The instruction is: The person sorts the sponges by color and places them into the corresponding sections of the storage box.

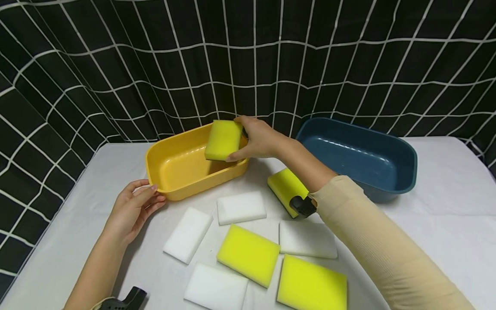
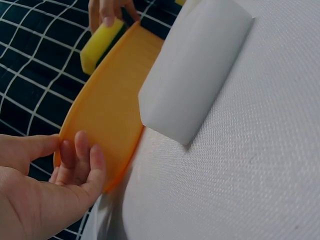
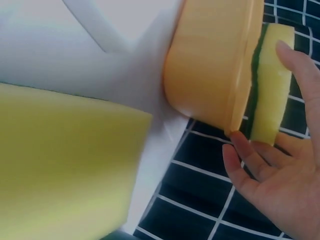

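Note:
Over the right end of the yellow tub [image 1: 186, 189], my right hand [image 1: 261, 137] grips a yellow sponge [image 1: 224, 140] by its edges. The right wrist view shows this sponge [image 3: 274, 82] with a dark green scouring layer underneath, at the tub's rim. My left hand [image 1: 133, 209] pinches the near left corner of the tub, thumb on the rim and fingers outside, as the left wrist view also shows at the tub wall [image 2: 107, 110]. The part of the tub's floor that shows is bare; the sponge hides the rest.
A dark blue tub [image 1: 348, 159] stands at the back right, partly behind my right forearm. On the white cloth lie several white sponges [image 1: 242, 208] and more yellow sponges [image 1: 248, 254]. One yellow sponge [image 1: 284, 189] is beneath my right wrist. A black checked curtain [image 1: 248, 56] hangs behind.

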`<state>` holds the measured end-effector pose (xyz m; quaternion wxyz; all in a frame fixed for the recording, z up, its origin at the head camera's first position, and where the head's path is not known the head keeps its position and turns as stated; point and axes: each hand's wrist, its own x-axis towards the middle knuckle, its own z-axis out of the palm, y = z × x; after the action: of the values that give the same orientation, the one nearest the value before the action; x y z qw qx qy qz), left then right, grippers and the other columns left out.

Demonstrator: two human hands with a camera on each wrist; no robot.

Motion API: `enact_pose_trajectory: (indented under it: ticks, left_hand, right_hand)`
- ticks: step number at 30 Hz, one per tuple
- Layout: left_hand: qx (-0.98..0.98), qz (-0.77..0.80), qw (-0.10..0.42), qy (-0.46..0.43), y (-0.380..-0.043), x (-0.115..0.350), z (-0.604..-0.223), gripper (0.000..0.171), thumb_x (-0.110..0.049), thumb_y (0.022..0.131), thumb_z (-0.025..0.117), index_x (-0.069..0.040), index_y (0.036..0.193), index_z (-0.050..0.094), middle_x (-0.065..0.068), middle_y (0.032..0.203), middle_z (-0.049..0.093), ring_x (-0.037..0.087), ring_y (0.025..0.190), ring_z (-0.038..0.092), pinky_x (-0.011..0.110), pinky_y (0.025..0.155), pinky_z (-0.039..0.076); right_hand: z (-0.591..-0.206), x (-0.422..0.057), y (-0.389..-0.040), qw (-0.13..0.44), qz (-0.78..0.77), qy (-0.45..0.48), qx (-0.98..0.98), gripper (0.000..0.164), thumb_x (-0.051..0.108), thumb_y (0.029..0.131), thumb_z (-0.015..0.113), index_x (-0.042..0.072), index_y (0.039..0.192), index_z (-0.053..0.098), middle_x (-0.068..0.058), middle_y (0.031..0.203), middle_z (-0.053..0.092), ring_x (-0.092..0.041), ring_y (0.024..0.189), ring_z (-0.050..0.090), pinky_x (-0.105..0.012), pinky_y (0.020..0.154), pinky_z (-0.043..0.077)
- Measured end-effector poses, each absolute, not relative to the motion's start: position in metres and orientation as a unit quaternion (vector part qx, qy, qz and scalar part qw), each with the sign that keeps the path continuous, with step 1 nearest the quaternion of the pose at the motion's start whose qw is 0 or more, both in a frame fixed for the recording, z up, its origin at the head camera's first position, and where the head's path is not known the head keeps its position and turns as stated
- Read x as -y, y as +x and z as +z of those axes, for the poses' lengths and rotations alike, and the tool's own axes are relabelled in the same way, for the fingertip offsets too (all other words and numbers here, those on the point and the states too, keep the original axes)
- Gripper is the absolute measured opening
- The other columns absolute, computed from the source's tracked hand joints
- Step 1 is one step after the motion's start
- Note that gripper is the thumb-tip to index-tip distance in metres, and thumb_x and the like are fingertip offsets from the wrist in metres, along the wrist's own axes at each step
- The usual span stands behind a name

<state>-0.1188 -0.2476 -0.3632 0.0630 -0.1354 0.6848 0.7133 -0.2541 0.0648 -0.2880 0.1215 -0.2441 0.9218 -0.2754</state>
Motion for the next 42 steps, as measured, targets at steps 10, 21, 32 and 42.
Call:
enact_pose_trajectory:
  ticks: [10, 21, 32, 42]
  left_hand:
    - [-0.685, 0.714, 0.061, -0.134, -0.118, 0.247, -0.363, 0.035, -0.013, 0.11, 0.055, -0.009, 0.14, 0.036, -0.007, 0.096, 0.07, 0.005, 0.085, 0.072, 0.02, 0.086, 0.061]
    - [-0.693, 0.704, 0.058, -0.143, -0.119, 0.246, -0.363, 0.043, -0.015, 0.111, 0.055, -0.006, 0.146, 0.033, -0.006, 0.098, 0.069, 0.005, 0.086, 0.072, 0.02, 0.087, 0.06]
    - [-0.693, 0.703, 0.059, -0.146, -0.12, 0.245, -0.363, 0.042, -0.015, 0.111, 0.056, -0.008, 0.145, 0.034, -0.006, 0.098, 0.069, 0.005, 0.086, 0.072, 0.02, 0.087, 0.06]
    - [-0.688, 0.708, 0.063, -0.147, -0.12, 0.245, -0.362, 0.039, -0.015, 0.11, 0.056, -0.009, 0.143, 0.035, -0.006, 0.097, 0.07, 0.005, 0.086, 0.072, 0.02, 0.087, 0.06]
  right_hand:
    - [-0.287, -0.067, -0.251, 0.133, -0.267, -0.238, -0.925, 0.106, 0.042, 0.086, 0.087, 0.005, 0.166, 0.027, -0.018, 0.171, 0.028, -0.035, 0.156, 0.029, -0.051, 0.127, 0.031]
    - [-0.284, -0.079, -0.241, 0.132, -0.28, -0.24, -0.92, 0.102, 0.04, 0.088, 0.086, 0.009, 0.166, 0.028, -0.018, 0.166, 0.037, -0.037, 0.127, 0.058, -0.047, 0.108, 0.054]
    - [-0.281, -0.097, -0.221, 0.108, -0.288, -0.269, -0.913, 0.09, 0.033, 0.092, 0.083, 0.006, 0.163, 0.035, -0.019, 0.159, 0.047, -0.036, 0.124, 0.06, -0.047, 0.101, 0.058]
    - [-0.282, -0.108, -0.205, 0.101, -0.299, -0.285, -0.905, 0.079, 0.027, 0.096, 0.079, 0.005, 0.161, 0.039, -0.019, 0.158, 0.048, -0.037, 0.128, 0.057, -0.047, 0.097, 0.06]
